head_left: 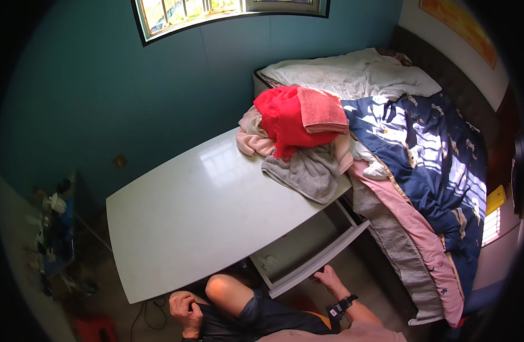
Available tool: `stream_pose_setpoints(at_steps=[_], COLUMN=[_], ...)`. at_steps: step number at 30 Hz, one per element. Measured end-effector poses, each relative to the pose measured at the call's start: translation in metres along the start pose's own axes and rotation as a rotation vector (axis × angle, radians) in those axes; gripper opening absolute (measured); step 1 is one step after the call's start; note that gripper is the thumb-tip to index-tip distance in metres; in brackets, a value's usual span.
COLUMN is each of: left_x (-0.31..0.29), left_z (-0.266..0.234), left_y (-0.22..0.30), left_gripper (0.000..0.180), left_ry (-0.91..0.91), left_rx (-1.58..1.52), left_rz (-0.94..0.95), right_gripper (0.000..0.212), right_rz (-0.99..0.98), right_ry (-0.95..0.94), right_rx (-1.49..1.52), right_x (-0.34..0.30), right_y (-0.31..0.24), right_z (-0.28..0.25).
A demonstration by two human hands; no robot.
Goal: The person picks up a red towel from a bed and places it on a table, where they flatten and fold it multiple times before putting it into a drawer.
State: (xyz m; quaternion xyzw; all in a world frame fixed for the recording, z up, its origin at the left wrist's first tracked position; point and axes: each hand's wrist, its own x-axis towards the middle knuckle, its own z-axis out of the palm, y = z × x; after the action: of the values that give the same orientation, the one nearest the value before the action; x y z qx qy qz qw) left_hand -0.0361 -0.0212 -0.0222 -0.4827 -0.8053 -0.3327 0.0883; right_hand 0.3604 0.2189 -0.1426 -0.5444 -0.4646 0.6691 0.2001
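Observation:
A white desk (182, 211) stands before me with its drawer (296, 245) pulled out on the right side. Inside the drawer, a small pale item lies near the left; the rest of its visible bottom looks bare. At the outer face of the drawer front (324, 259), my right hand (329, 278) has its fingers curled in against the lower edge, the fingertips partly hidden. My left hand (186, 310) rests on my left leg, fingers bent loosely over it and holding nothing. A dark band with a small device (337, 309) is on my right wrist.
Red cloth (279, 117), a folded coral towel (323, 111) and a grey towel (307, 171) are heaped on the desk's far right. Beyond stands a bed with a dark blue quilt (421, 159). A red stool (96, 329) is at lower left, near cables (153, 316).

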Motion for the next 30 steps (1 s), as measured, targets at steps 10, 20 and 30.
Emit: stream_pose_setpoints(at_steps=[10,20,30], left_x=[0.001,0.009,0.013], left_z=[-0.001,0.005,0.008], left_y=[-0.001,0.006,0.005], left_gripper=[0.011,0.012,0.012], left_ry=[0.022,0.022,0.056], left_rx=[0.006,-0.06,-0.058], left_rz=[0.025,0.016,0.014], right_gripper=[0.024,0.038,0.031], right_rz=[-0.15,-0.152,-0.038], right_ry=[-0.063,-0.175,-0.774], right_rx=[-0.01,-0.142,-0.818], right_x=[0.1,0.147,0.148], right_y=[-0.025,-0.059,-0.184], right_z=[0.038,0.052,-0.013])
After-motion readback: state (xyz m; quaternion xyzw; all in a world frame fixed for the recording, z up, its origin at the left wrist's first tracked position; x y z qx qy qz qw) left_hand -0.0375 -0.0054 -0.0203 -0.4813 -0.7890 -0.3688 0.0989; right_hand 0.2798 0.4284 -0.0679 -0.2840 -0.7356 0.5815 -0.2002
